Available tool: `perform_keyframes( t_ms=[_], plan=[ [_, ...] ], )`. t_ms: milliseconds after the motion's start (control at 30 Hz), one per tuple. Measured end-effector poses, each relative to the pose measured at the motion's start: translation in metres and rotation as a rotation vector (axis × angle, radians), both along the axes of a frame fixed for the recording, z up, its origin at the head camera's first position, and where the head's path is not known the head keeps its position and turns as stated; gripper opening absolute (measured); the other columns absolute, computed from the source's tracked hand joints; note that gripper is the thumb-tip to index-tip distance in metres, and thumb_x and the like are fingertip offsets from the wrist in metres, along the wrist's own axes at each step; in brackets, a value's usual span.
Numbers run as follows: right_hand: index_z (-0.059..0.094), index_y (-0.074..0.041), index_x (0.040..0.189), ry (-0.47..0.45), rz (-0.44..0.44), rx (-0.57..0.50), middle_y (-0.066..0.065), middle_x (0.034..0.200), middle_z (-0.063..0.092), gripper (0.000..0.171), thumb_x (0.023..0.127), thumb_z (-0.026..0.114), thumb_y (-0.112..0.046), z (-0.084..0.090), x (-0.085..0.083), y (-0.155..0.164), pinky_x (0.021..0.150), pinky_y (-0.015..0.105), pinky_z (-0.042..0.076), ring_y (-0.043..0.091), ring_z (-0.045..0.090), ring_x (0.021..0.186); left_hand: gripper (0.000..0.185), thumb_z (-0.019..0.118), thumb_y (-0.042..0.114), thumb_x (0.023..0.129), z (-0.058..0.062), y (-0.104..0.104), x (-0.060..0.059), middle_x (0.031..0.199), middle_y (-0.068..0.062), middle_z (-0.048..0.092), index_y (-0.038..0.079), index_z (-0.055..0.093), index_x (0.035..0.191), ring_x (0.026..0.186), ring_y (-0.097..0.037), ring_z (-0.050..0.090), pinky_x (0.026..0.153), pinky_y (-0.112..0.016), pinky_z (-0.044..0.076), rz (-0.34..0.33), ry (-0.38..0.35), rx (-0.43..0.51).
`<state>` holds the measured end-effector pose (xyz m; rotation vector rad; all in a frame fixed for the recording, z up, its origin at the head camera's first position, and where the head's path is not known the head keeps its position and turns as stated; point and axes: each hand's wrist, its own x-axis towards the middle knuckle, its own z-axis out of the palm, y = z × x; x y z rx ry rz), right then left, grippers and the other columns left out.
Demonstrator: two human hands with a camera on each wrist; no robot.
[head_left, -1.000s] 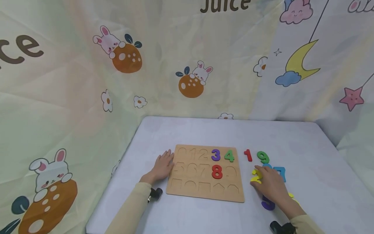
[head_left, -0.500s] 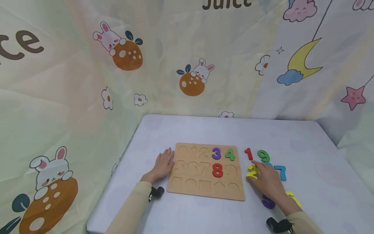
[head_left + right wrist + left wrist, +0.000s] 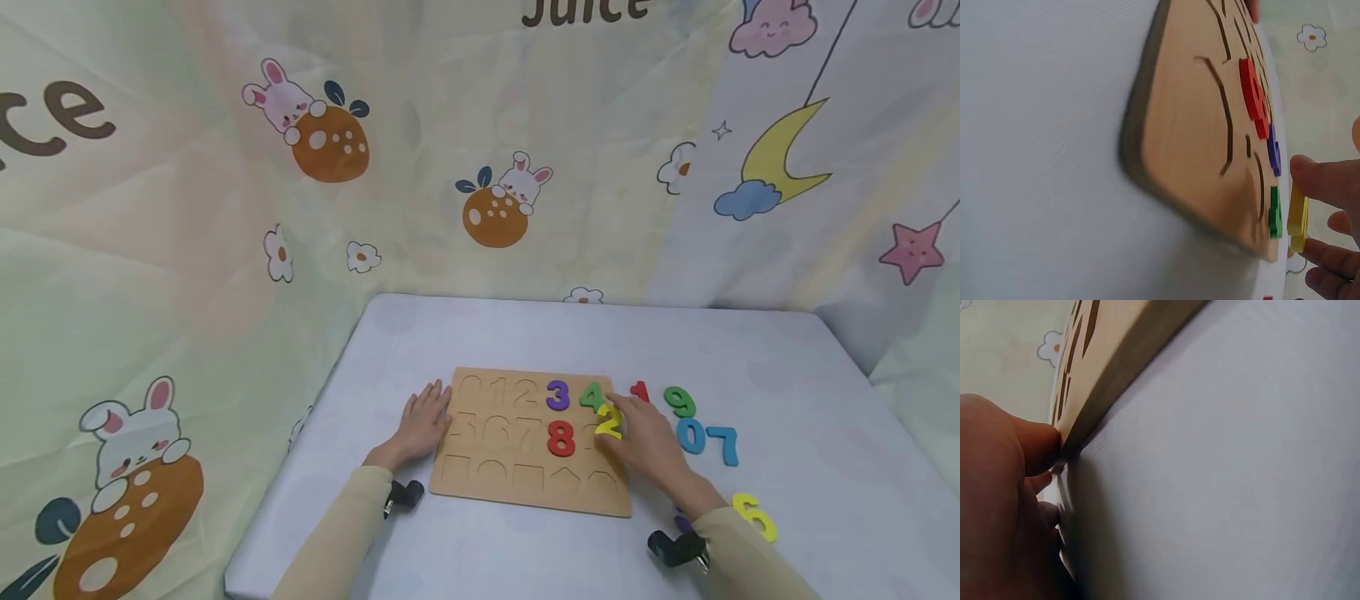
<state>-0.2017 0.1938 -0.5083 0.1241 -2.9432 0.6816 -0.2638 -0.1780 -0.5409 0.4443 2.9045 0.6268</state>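
Right hand [image 3: 647, 442] pinches yellow 2 [image 3: 609, 422] above three-o'clock side of puzzle board [image 3: 573, 502], long axis near twelve-to-six; unfilled 2 outline [image 3: 525, 392] toward ten o'clock! Left hand [image 3: 420, 425] farther, straight fingers touching nine-o'clock edge.

Number board [image 3: 491, 475] on the worktop [image 3: 825, 433], loose numbers to its right.
On the board, the 3 [image 3: 558, 396] lies left of the 4 [image 3: 592, 395] in the back row, the 8 [image 3: 561, 438] before the 3. The left hand [image 3: 423, 421] rests at the board's left edge; the right hand [image 3: 652, 442] holds the 2 [image 3: 609, 422] above its right side. Right of the board, the 1 [image 3: 639, 390] and 9 [image 3: 678, 402] lie behind the 0 [image 3: 682, 436] and 7 [image 3: 726, 442], the 6 [image 3: 753, 518] nearest the person.
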Motion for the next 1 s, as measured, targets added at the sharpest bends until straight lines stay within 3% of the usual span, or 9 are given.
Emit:
perform_keyframes(
  t_ms=[200,333,467,767,1000],
  plan=[
    [0.049,-0.002,0.139,0.006,0.021,-0.019,0.021,0.127,0.056,0.073,0.079,0.082,-0.026,-0.001,-0.02,-0.021,0.088,0.049,0.056,0.036,0.055,0.11,0.057,0.042,0.026,0.102,-0.002,-0.002,-0.003,0.161,-0.02,0.014,0.004,0.028,0.153,0.15,-0.035,0.008,0.119,-0.057,0.001,-0.01,0.006,-0.005],
    [0.046,-0.005,0.142,-0.006,0.035,-0.046,0.02,0.134,0.053,0.073,0.081,0.08,-0.025,-0.005,-0.031,-0.029,0.093,0.051,0.052,0.037,0.053,0.117,0.058,0.042,0.026,0.102,-0.006,-0.001,-0.004,0.161,-0.022,0.014,0.001,0.029,0.152,0.149,-0.036,0.007,0.119,-0.058,-0.001,-0.034,0.02,0.035],
    [0.045,-0.007,0.144,-0.02,0.056,-0.069,0.019,0.137,0.051,0.073,0.082,0.079,-0.027,-0.01,-0.041,-0.038,0.097,0.052,0.05,0.037,0.05,0.122,0.058,0.042,0.027,0.102,-0.007,-0.001,-0.003,0.161,-0.02,0.013,0.003,0.028,0.153,0.15,-0.035,0.006,0.119,-0.057,0.0,-0.018,0.002,0.014],
    [0.048,-0.009,0.142,-0.01,0.088,-0.096,0.016,0.131,0.056,0.073,0.08,0.081,-0.027,-0.013,-0.056,-0.05,0.094,0.047,0.054,0.032,0.054,0.114,0.058,0.044,0.026,0.101,-0.003,-0.002,0.0,0.161,-0.02,0.016,0.004,0.03,0.152,0.149,-0.036,0.009,0.119,-0.058,0.003,-0.011,0.002,0.001],
    [0.047,-0.009,0.143,-0.027,0.123,-0.119,0.015,0.13,0.056,0.072,0.081,0.08,-0.028,-0.021,-0.067,-0.06,0.099,0.049,0.05,0.032,0.053,0.116,0.057,0.043,0.027,0.102,-0.005,-0.004,0.001,0.162,-0.018,0.013,0.008,0.029,0.154,0.15,-0.034,0.007,0.119,-0.057,0.001,-0.011,-0.003,0.003]
  ],
)
